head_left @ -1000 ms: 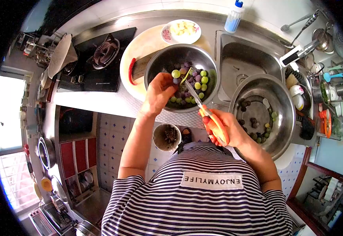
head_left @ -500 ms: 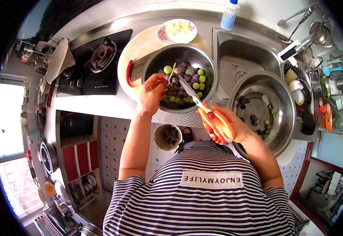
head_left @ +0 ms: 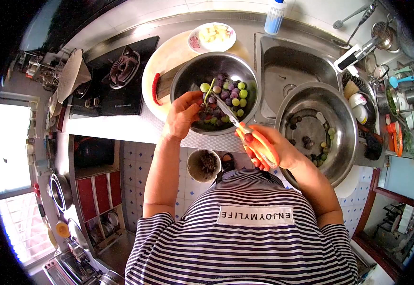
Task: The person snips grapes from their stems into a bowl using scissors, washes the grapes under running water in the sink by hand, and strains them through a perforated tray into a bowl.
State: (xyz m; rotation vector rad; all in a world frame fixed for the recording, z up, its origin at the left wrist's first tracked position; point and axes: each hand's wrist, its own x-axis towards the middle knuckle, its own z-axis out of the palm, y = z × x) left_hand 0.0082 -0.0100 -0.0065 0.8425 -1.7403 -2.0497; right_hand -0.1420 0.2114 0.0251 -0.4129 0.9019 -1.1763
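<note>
Head camera, looking down at a kitchen counter. Compared with a second ago, the green stem [head_left: 209, 91] has shifted over toward the left hand [head_left: 182, 115] and stands more upright, and the scissors [head_left: 263, 145] reach slightly deeper into the metal bowl [head_left: 186, 73]. Against the half-second-old picture, little is different.

The left forearm comes up from the person's striped shirt [head_left: 245, 247], and its hand bends in over the bowl's near left side. Fingers and thumb are drawn together on the stem, though the exact grip is partly hidden. The right forearm slants inward, its hand [head_left: 284, 148] closed around the orange handles just outside the bowl; the blades point up and left. Whether the blades are parted is too small to tell.

The grapes [head_left: 236, 101], green and purple, lie in the bowl just right of the left fingertips, near the blades. The stem rises between those fingertips and the blade ends, close to both.

The bowl rests partly on a round board [head_left: 159, 61], a red chili [head_left: 156, 88] to its left. Right of the right hand, a large basin [head_left: 347, 118] holds loose grapes [head_left: 307, 141].
</note>
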